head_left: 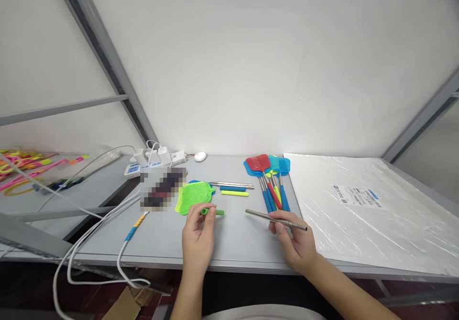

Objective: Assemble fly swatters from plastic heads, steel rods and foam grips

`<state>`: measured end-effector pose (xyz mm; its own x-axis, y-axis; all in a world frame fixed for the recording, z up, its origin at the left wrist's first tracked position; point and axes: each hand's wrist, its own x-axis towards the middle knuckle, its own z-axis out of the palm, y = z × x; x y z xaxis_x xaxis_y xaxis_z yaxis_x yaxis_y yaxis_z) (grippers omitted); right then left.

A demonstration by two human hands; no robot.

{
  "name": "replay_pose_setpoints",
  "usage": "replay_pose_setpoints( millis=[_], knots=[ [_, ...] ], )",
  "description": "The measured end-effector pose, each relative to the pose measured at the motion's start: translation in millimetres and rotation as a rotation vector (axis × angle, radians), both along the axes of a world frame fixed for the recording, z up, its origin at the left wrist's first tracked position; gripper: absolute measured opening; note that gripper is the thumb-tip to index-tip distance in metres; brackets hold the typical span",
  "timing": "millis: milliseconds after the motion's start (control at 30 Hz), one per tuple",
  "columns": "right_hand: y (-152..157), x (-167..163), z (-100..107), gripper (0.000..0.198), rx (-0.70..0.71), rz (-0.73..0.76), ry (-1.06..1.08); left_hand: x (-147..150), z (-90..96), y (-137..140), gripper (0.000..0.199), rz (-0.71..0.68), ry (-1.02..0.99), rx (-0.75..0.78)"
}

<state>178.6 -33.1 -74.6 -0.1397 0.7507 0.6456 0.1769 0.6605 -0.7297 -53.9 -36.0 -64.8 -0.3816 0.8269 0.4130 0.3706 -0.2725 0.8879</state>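
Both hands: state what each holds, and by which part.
Left hand: hollow green handle, near its open end. Right hand: metal rod, around its middle.

The grey desk (236, 248) bears piled swatters (258, 162) beside a white package (387, 234); leftward lie rods (233, 184), a blue grip (233, 188), a yellow grip (234, 193), swatter heads (195, 197).

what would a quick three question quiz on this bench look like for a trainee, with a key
1. Which hand holds the green tube?
2. True or false: the hand-held metal rod is pushed into that tube.
3. The red swatter lies: (a) on the white wrapped package, (b) among blue-handled swatters, (c) on the power strip.

Key: 1. The left hand. 2. False: a gap separates them; the right hand holds the rod. 3. b.
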Motion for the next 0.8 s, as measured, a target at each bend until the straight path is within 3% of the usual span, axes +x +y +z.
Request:
replay_pose_setpoints(
  millis=[100,167,267,367,500,800],
  knots=[
    [-1.2,-1.8,-0.6,0.031,0.031,0.013,0.01,5.0,4.3,9.8,0.017,-0.121,0.227,0.107],
    [-0.7,-2.1,0.3,0.028,-0.003,-0.009,0.077,5.4,7.0,19.3,0.02,-0.223,0.422,0.091],
    [-0.1,-0.9,2.0,0.023,-0.093,-0.035,0.172,5.3,7.0,30.6,0.022,-0.252,0.595,0.067],
    [-0.9,1.0,3.6,0.018,-0.166,-0.012,0.19,8.4,1.8,33.0,0.021,-0.278,0.656,0.083],
    [-2.6,2.0,4.8,0.018,-0.157,0.031,0.218,13.5,-4.1,30.3,0.021,-0.303,0.685,0.114],
    [0.3,0.5,4.3,0.017,-0.2,0.035,0.276,13.9,-1.5,26.9,0.022,-0.362,0.711,0.122]
  ],
)
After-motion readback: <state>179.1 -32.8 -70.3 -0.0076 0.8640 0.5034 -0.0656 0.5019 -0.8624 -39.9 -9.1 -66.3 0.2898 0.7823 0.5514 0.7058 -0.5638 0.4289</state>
